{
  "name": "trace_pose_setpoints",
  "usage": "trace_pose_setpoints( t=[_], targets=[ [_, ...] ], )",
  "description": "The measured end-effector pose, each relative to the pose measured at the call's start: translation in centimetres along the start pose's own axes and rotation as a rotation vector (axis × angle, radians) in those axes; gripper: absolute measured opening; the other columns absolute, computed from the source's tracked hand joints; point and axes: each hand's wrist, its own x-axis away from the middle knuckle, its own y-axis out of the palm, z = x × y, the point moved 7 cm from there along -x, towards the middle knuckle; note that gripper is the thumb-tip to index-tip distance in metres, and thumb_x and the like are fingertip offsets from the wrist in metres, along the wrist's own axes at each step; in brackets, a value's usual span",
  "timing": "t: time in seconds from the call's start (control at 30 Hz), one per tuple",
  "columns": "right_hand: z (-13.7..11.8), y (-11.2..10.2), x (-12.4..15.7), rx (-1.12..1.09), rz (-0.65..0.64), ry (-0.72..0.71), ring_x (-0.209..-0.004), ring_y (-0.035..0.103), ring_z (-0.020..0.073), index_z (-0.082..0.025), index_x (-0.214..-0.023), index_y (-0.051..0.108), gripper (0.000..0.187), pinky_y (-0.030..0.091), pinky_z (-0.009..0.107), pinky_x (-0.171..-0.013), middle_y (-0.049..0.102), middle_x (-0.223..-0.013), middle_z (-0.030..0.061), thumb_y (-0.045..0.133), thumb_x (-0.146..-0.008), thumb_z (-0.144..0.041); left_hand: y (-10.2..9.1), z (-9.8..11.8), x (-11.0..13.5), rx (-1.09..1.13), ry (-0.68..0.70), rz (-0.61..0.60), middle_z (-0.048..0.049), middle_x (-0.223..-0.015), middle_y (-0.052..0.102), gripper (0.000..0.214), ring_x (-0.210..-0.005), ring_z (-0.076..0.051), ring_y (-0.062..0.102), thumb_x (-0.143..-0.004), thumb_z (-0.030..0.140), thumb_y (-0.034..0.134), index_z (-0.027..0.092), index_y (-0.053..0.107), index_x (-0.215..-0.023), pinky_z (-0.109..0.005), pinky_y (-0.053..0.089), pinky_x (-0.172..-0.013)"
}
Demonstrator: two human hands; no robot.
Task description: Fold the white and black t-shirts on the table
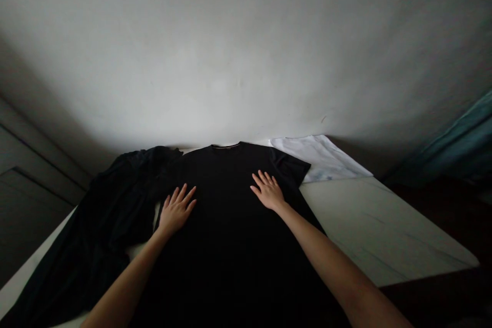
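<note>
A black T-shirt [226,225] lies spread flat on a white table [376,230], its collar toward the wall. My left hand [176,211] rests flat on the shirt's left chest area with its fingers spread, open. On the right chest area, near the short sleeve, my right hand [268,191] lies flat as well, fingers stretched out. Neither hand holds anything.
A heap of dark clothing [96,236] covers the table's left side, touching the shirt. A folded white garment [323,159] lies at the back right against the pale wall [246,51]. A teal cloth [461,138] hangs at the far right.
</note>
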Motion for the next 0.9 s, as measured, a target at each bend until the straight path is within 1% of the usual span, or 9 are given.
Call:
trace_pose_setpoints(
  t=[0.07, 0.13, 0.27, 0.37, 0.43, 0.53, 0.73, 0.83, 0.9],
  targets=[
    [2.6, -0.7, 0.8, 0.039, -0.009, 0.108, -0.147, 0.023, 0.0294, -0.02, -0.154, 0.031, 0.06, 0.019, 0.046, -0.118, 0.023, -0.161, 0.0131, 0.032, -0.101, -0.049, -0.4, -2.3, 1.4, -0.027, -0.004, -0.004, -0.005, -0.161, 0.028, 0.053, -0.146, -0.028, 0.029, -0.1, 0.04, 0.032, 0.032, 0.031, -0.152, -0.049, 0.031, -0.113],
    [2.9, -1.3, 1.3, 0.057, 0.0, 0.223, -0.147, 0.022, 0.0339, -0.01, -0.152, 0.033, 0.063, 0.019, 0.049, -0.117, 0.023, -0.159, 0.0199, 0.033, -0.101, -0.047, -1.2, -2.2, 2.0, -0.083, -0.046, 0.001, -0.0097, -0.156, 0.037, 0.053, -0.143, -0.031, 0.035, -0.099, 0.036, 0.034, 0.026, 0.037, -0.151, -0.052, 0.029, -0.114],
    [-5.0, -1.1, 1.5, -0.028, 0.037, 0.166, -0.147, 0.019, 0.0372, -0.005, -0.15, 0.035, 0.059, 0.018, 0.054, -0.117, 0.021, -0.16, 0.0206, 0.033, -0.101, -0.037, -3.2, 5.1, 1.5, -0.113, -0.058, 0.055, -0.0158, -0.15, 0.045, 0.052, -0.141, -0.035, 0.037, -0.096, 0.025, 0.037, 0.013, 0.046, -0.145, -0.053, 0.023, -0.116],
    [-12.4, 0.3, 3.1, -0.137, -0.031, -0.105, -0.149, 0.02, 0.0259, -0.014, -0.152, 0.034, 0.053, 0.018, 0.046, -0.119, 0.024, -0.161, 0.0114, 0.027, -0.101, -0.028, -2.9, 11.7, 1.9, 0.032, 0.086, 0.021, -0.0085, -0.155, 0.039, 0.053, -0.144, -0.026, 0.034, -0.098, 0.021, 0.029, 0.018, 0.038, -0.15, -0.045, 0.03, -0.116],
    [-13.7, 0.7, 5.0, -0.17, -0.037, -0.172, -0.149, 0.02, 0.0242, -0.018, -0.153, 0.033, 0.053, 0.017, 0.046, -0.12, 0.024, -0.161, 0.0088, 0.026, -0.102, -0.032, -2.2, 12.8, 3.2, 0.068, 0.137, 0.017, -0.0045, -0.158, 0.034, 0.052, -0.146, -0.026, 0.03, -0.1, 0.028, 0.028, 0.026, 0.036, -0.151, -0.05, 0.028, -0.116],
    [-10.2, 0.6, 8.4, -0.148, -0.009, -0.191, -0.149, 0.019, 0.0271, -0.026, -0.154, 0.03, 0.06, 0.014, 0.052, -0.12, 0.022, -0.161, 0.0051, 0.031, -0.1, -0.052, -1.2, 9.1, 5.9, 0.065, 0.148, 0.039, 0.0003, -0.16, 0.027, 0.051, -0.147, -0.031, 0.024, -0.099, 0.043, 0.034, 0.039, 0.032, -0.15, -0.06, 0.025, -0.114],
    [4.4, -0.1, 14.3, 0.018, 0.072, 0.053, -0.148, 0.022, 0.0296, -0.023, -0.153, 0.032, 0.071, 0.021, 0.052, -0.119, 0.024, -0.161, 0.0089, 0.026, -0.096, -0.065, 0.5, -3.0, 11.3, 0.036, 0.177, 0.121, -0.003, -0.159, 0.033, 0.052, -0.144, -0.028, 0.033, -0.099, 0.042, 0.031, 0.032, 0.039, -0.149, -0.048, 0.037, -0.111],
    [7.2, 0.2, 16.1, 0.065, 0.141, 0.143, -0.147, 0.023, 0.0337, -0.017, -0.152, 0.035, 0.078, 0.02, 0.056, -0.117, 0.028, -0.159, 0.0139, 0.023, -0.095, -0.067, 0.0, -4.2, 13.4, -0.01, 0.152, 0.185, -0.0078, -0.153, 0.043, 0.052, -0.141, -0.029, 0.039, -0.098, 0.034, 0.027, 0.024, 0.048, -0.144, -0.051, 0.036, -0.112],
    [5.8, 0.4, 16.6, 0.072, 0.169, 0.179, -0.146, 0.021, 0.0385, -0.011, -0.151, 0.038, 0.082, 0.018, 0.061, -0.116, 0.03, -0.158, 0.0179, 0.024, -0.094, -0.069, -0.9, -1.9, 14.2, -0.045, 0.11, 0.216, -0.0127, -0.146, 0.051, 0.053, -0.139, -0.036, 0.04, -0.096, 0.037, 0.033, 0.019, 0.053, -0.141, -0.059, 0.03, -0.113]
  ],
)
